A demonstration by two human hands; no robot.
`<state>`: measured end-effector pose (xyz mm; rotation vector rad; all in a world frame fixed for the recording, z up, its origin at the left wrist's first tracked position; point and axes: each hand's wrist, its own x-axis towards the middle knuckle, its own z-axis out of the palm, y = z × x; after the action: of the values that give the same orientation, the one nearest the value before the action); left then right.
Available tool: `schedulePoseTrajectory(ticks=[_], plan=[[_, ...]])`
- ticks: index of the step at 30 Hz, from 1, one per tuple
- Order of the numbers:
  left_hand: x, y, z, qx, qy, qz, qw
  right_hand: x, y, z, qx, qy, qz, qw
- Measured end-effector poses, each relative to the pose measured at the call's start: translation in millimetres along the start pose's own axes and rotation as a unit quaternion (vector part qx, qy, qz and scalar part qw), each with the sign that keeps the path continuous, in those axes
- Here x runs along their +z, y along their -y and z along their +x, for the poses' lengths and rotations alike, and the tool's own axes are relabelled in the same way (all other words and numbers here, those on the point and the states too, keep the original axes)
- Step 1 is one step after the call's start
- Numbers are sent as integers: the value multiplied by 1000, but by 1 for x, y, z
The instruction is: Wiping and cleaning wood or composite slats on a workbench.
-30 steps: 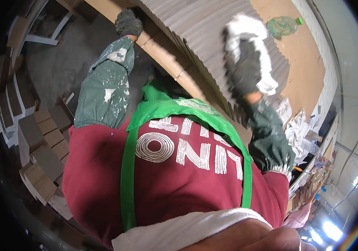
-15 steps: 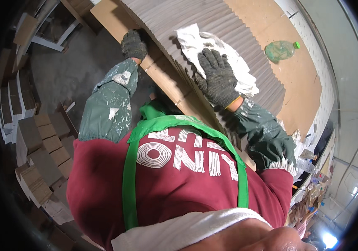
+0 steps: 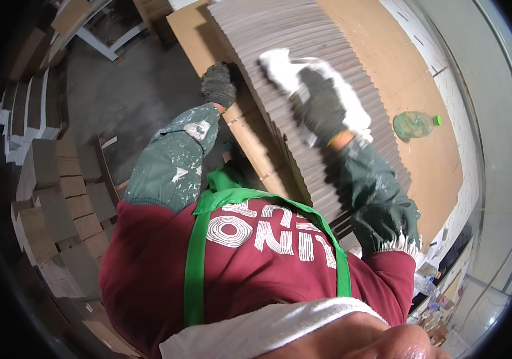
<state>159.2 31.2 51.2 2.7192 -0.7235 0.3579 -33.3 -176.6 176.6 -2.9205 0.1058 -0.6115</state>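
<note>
White cloth slants from upper-left to lower-right.

Two hands, two dark knit gloves, two green oversleeves, two green apron straps, one white cloth, one green-capped plastic bottle; the grey ribbed strips are too many to count.

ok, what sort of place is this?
Probably a workshop, perhaps woodworking: ridged grey-brown strips or sheeting on a flat tan board, stacked rectangular brown and grey blocks, and a white-spotted dark-green fabric sleeve.
</note>
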Motion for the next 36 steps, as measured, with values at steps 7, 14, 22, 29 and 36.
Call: schedulePoseTrajectory(ticks=[7,14,22,29,36], plan=[[-9,-5,0,11,12,-11,1000,34,-50,44,162,-49,-36,985],[-27,-9,-4,7,-39,-4,999,24,4,95,112,31,184,976],[12,-5,-21,17,-63,-104,992,48,16,114,0,39,37,999],[-16,-26,-15,42,80,-7,996,81,-139,171,91,-7,-149,985],[-32,-28,-17,49,130,-13,990,47,0,166,18,38,15,999]])
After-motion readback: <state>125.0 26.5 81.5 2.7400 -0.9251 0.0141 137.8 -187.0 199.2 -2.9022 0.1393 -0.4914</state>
